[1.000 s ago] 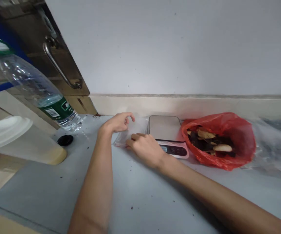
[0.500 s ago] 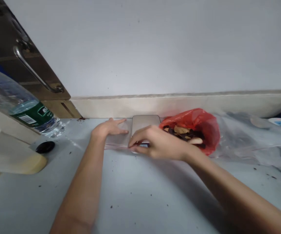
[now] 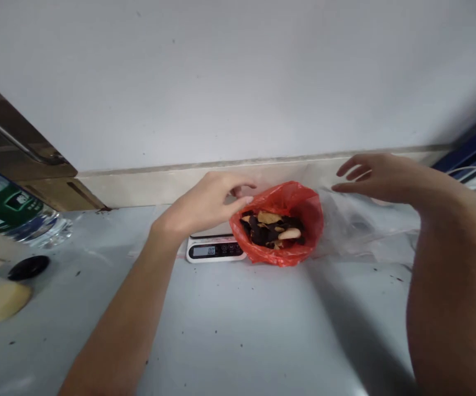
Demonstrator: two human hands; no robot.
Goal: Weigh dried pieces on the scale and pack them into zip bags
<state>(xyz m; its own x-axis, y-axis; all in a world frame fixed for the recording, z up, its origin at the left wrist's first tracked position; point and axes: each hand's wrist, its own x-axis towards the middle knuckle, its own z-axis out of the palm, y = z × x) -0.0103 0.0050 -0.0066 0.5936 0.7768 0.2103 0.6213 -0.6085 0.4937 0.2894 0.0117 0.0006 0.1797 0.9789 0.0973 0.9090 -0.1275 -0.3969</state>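
Observation:
A red plastic bag (image 3: pixel 308 220) stands open-mouthed on the table, with dark dried pieces (image 3: pixel 263 231), tan pieces and a pale finger-shaped piece (image 3: pixel 289 234) inside. My left hand (image 3: pixel 213 201) is at the bag's left rim, thumb and fingers apart, the thumb tip at or very near the red plastic. Below that hand lies a white digital scale (image 3: pixel 217 251), its display reading about 0.0 and its plate mostly covered. Off to the right, my right hand (image 3: pixel 372 176) hovers over clear plastic bags (image 3: pixel 357 225), fingers loosely spread and holding nothing.
A large clear bottle with a green label (image 3: pixel 11 206) leans in at the left. Near it are a black oval lid (image 3: pixel 28 268) and a container with a yellowish bottom (image 3: pixel 1 302). A white wall (image 3: pixel 238 82) rises behind the table. Dark crumbs dot the tabletop (image 3: pixel 221 352).
My right hand has left the small clear bag by the scale and moved right, over the plastic bags. My left hand has lifted off that bag and moved to the red bag's rim.

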